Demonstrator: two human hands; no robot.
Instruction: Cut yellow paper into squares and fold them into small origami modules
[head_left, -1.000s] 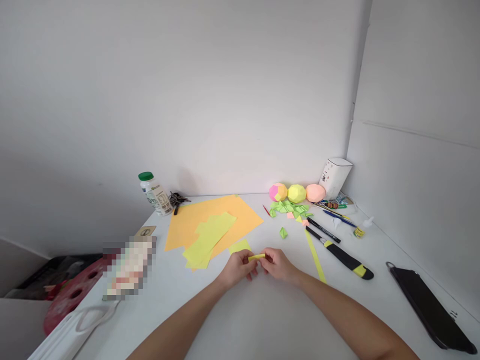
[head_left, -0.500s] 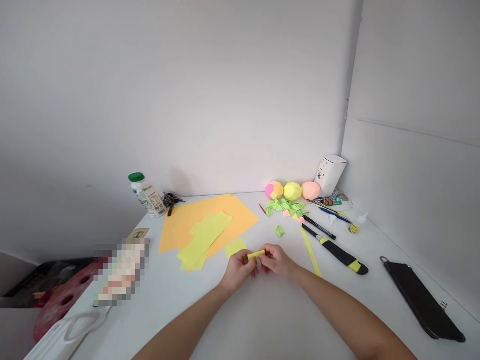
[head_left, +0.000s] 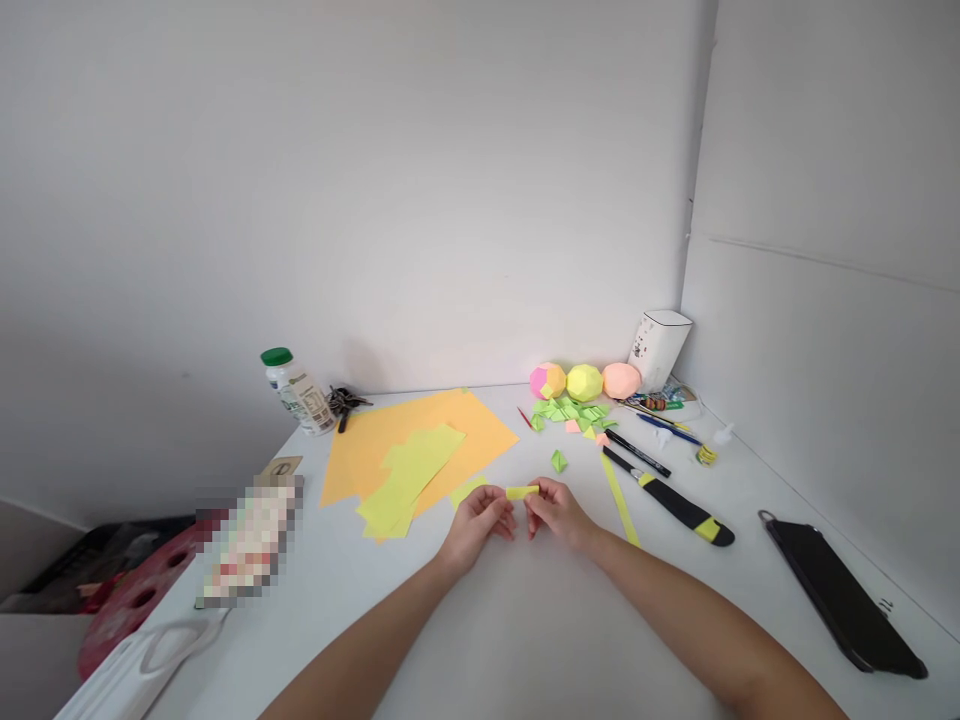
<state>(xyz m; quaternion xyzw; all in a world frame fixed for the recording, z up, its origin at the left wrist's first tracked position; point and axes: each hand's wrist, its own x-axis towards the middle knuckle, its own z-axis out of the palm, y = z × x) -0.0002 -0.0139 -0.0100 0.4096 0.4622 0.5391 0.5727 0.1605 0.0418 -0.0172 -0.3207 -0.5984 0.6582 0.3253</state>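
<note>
White table (head_left: 525,640) fills lower frame; orange sheet (head_left: 450,425) left of centre; bottle (head_left: 298,392) beyond it, label too small to read. Left hand (head_left: 480,520) and right hand (head_left: 559,512) at centre, fingertips pinching opposite ends of yellow strip (head_left: 522,492)

Three paper balls (head_left: 584,382) (pink-yellow, yellow, peach), one bottle (head_left: 296,390), one utility knife (head_left: 679,507), one folded yellow strip (head_left: 522,492).
</note>
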